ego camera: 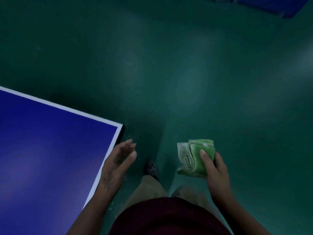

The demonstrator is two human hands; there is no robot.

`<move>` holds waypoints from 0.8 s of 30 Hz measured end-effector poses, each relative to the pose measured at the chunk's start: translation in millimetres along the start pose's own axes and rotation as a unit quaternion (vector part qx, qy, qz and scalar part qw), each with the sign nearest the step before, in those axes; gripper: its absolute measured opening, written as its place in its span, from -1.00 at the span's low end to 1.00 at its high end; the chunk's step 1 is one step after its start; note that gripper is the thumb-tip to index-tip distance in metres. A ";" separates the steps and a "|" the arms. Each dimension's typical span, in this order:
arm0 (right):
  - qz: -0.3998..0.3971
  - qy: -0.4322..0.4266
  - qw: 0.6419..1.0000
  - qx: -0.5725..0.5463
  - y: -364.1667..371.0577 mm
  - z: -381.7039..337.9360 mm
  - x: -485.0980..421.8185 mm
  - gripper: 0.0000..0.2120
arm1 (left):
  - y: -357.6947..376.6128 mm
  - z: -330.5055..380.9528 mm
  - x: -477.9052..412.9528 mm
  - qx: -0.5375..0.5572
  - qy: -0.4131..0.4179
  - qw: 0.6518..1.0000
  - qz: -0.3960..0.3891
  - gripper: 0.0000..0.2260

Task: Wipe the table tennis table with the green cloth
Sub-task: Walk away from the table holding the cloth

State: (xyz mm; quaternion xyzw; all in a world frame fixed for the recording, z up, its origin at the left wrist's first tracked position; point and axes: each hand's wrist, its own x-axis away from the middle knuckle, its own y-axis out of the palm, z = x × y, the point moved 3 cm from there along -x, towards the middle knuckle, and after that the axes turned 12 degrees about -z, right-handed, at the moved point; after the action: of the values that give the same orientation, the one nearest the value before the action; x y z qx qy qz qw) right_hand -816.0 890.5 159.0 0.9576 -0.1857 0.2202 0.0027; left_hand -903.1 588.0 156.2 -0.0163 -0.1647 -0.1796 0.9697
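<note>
Right grip (215,168) pinched the folded green cloth (193,160) thumb-on-top, off the table (50,150) & over the floor (169,65), prob. bundled to make a firm wiping pad, while left grip (118,160) hung spread, fingers straight, holding nothing, just beside the table's corner.

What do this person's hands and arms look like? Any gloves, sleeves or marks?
Both are bare: no gloves or watch, no sleeves in view. The left hand and its wrist carry dark tattoo-like markings; the right hand shows none.
</note>
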 end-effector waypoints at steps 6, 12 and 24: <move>-0.063 0.011 0.998 0.027 42.9 -60.8 -117.5 -0.81 | -35.0 39.1 -92.9 -0.023 -0.013 0.999 0.046 -0.56; -0.150 0.015 0.987 0.055 85.3 -108.5 -256.2 -0.88 | -67.5 69.1 -172.2 -0.034 -0.037 0.989 0.139 -0.57; -0.413 -0.011 0.891 0.189 216.6 -236.0 -482.3 -0.88 | -74.1 122.0 -273.9 0.077 -0.035 0.912 0.402 -0.59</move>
State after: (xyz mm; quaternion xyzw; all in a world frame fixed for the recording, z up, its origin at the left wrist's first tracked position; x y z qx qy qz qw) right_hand -1394.8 880.4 151.6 0.9328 0.2713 0.2195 -0.0901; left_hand -1208.9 623.7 180.4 -0.0128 -0.1918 0.2390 0.9518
